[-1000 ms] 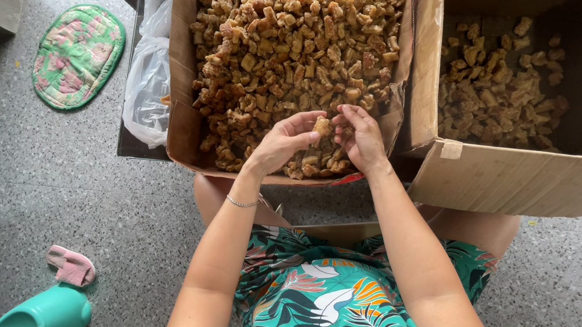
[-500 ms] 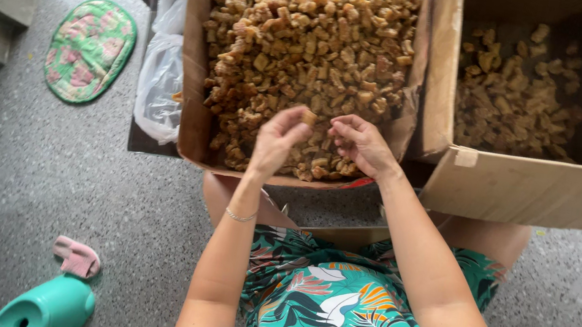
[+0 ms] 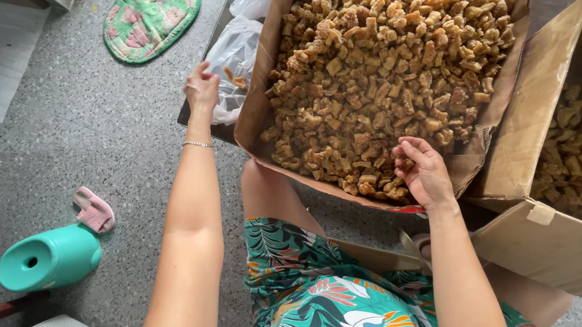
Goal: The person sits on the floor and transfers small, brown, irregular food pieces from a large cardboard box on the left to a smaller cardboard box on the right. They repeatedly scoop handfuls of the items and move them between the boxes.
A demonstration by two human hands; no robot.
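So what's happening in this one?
A seated person works over a cardboard box heaped with brown chunks. The right hand rests among the chunks at the near edge, fingers curled on a few. The left hand is out at a clear plastic bag beside the box. A second box of similar chunks stands on the right.

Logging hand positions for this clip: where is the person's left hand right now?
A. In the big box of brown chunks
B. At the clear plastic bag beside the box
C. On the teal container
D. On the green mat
B: the left hand is at the clear plastic bag, outside the cardboard box; only the right hand rests on the brown chunks.
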